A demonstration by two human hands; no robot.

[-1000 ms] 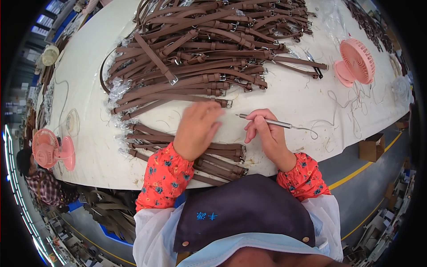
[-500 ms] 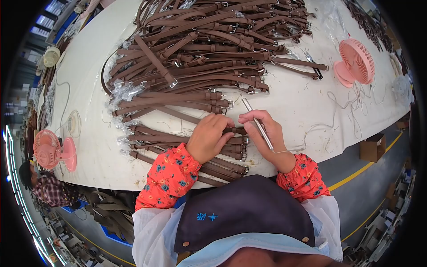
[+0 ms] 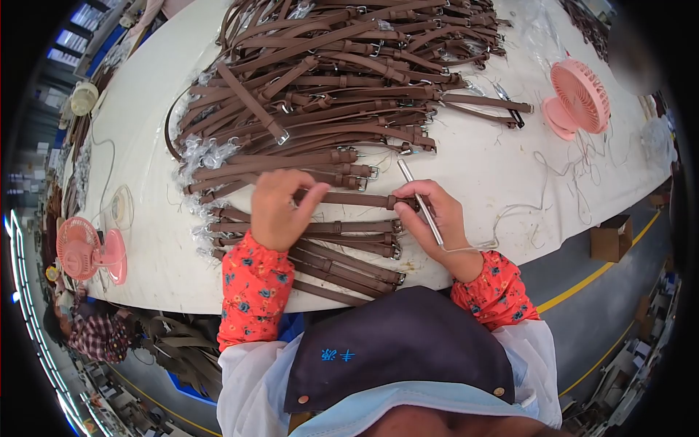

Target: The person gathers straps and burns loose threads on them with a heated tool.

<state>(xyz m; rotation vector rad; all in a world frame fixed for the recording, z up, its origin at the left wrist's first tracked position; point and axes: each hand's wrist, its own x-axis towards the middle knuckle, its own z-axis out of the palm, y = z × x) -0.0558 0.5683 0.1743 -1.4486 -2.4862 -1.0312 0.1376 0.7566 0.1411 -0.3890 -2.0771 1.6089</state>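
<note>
A brown belt [image 3: 357, 199] stretches between my two hands above the white table. My left hand [image 3: 282, 210] is closed around its left part, the fingers slightly blurred. My right hand [image 3: 439, 222] pinches the other end near the buckle, which the fingers largely hide. Lying across that same hand is a slim silver pen-shaped tool [image 3: 421, 202], with a thin cord running from its lower end. Just above the held belt lie finished-looking belts [image 3: 291, 159] with silver buckles. Nearer my body is another group of belts [image 3: 342, 271], fanned out with buckles to the right.
A large heap of brown belts [image 3: 349, 73] covers the back of the table [image 3: 488, 171]. Pink fans stand at right [image 3: 579, 98] and left [image 3: 80, 247]. Black-handled snips [image 3: 512, 105] lie beyond my right hand. A cardboard box [image 3: 610, 239] is on the floor. Another person [image 3: 98, 335] sits at left.
My left hand has slid left along the belt, away from my right hand, uncovering a length of strap. My right hand stays nearly in place with the tool.
</note>
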